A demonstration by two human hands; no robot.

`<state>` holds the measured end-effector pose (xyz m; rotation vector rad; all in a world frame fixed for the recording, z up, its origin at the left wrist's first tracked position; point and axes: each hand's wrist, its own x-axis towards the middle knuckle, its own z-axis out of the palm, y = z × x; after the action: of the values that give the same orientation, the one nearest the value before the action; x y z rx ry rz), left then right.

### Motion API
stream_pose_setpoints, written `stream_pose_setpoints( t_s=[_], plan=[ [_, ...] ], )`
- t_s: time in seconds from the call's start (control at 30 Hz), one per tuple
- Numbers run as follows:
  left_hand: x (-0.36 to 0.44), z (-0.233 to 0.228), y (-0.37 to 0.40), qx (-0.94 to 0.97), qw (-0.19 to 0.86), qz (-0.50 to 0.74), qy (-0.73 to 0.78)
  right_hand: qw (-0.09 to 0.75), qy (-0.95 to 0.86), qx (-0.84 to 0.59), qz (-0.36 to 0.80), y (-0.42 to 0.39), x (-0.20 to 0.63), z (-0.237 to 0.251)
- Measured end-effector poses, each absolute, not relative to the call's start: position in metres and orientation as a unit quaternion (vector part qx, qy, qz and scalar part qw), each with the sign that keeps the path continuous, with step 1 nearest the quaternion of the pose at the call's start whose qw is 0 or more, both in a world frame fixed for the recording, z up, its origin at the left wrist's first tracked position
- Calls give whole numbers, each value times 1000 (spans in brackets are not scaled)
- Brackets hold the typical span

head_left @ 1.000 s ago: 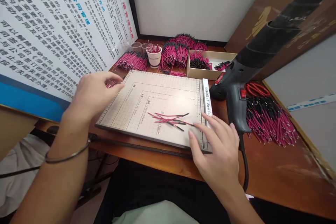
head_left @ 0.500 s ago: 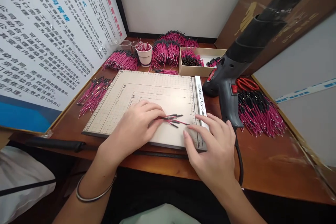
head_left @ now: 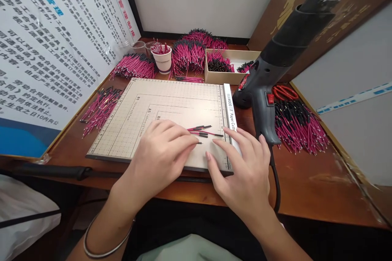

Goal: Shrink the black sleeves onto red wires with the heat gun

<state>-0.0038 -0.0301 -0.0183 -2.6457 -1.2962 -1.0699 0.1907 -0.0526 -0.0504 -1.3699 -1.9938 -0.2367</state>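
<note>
Gathering step: L hand (head_left: 162,149) flat, fingers spread over loose wires (head_left: 202,131) on cutter board (head_left: 128,126); R hand (head_left: 245,171) open, holding nothing. Next needs ends squared up.

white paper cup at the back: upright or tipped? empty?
Upright, not empty. The white paper cup stands on its base on the table, mouth up, with pink wire ends sticking out above its rim.

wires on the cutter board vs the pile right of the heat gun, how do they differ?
Count: the wires on the board are just a few; the right-hand pile is a dense heap.
Support: the few lie on the paper cutter board; the heap lies on the bare wooden table.
Contact: the left hand rests its fingers on the few, with the right hand beside them; nothing touches the heap.
Shared: short pink wires with black ends.
</note>
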Motion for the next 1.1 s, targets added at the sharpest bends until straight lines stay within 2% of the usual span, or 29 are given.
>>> stream_pose_setpoints(
  t_s=[0.17, 0.33, 0.43, 0.57, 0.7, 0.8, 0.9, 1.0, 1.1],
  plan=[
    [-1, -27, -36, -849, -37, -330, -411, 353, -786, -502, -73, -53, 197, -47],
    [-14, -29, -37, -842, -79, -316, -430, 351, -840, -413, -30, -56, 215, -42],
    [-15, -27, -38, -836, -78, -313, -445, 338, -853, -396, -32, -56, 219, -44],
    [-12, -27, -42, -832, -46, -323, -448, 361, -851, -377, -58, -53, 217, -50],
    [-21, -25, -44, -797, 5, -341, -499, 358, -840, -399, -81, -51, 214, -52],
    [-30, -24, -39, -784, 26, -308, -538, 346, -834, -421, -88, -52, 213, -52],
    [-34, -24, -31, -800, 6, -268, -537, 316, -835, -439, -94, -54, 212, -51],
    [-34, -25, -27, -807, -16, -283, -519, 288, -840, -455, -68, -54, 214, -48],
    [-34, -25, -29, -809, -46, -303, -502, 309, -829, -464, -34, -45, 220, -41]
  ],
)
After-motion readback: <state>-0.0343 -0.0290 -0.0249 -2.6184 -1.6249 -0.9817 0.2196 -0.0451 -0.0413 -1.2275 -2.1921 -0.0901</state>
